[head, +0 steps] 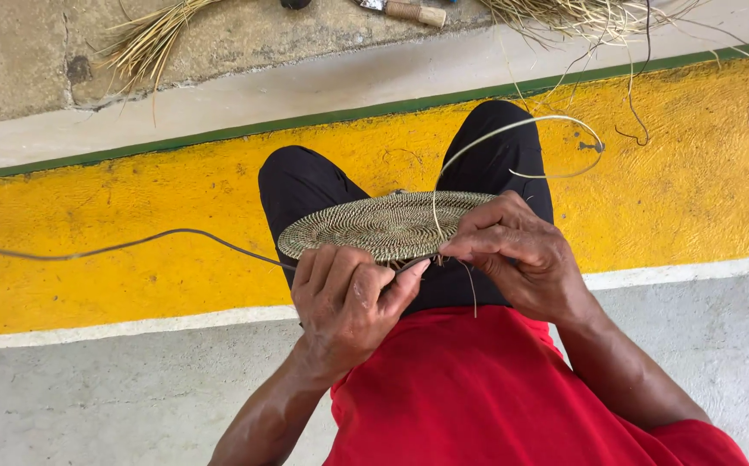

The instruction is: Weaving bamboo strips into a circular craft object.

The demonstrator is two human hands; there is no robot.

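At frame centre a flat woven disc (387,224) is already coiled wide, left hand (344,298) gripping its near rim, right hand (512,246) pinching a loose pale strand (521,125) not yet woven in.

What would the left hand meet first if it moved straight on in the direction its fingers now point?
The left hand points up and right, toward the right hand. It would probably meet the near rim of the woven disc first, which its fingers nearly touch; depth is unclear.
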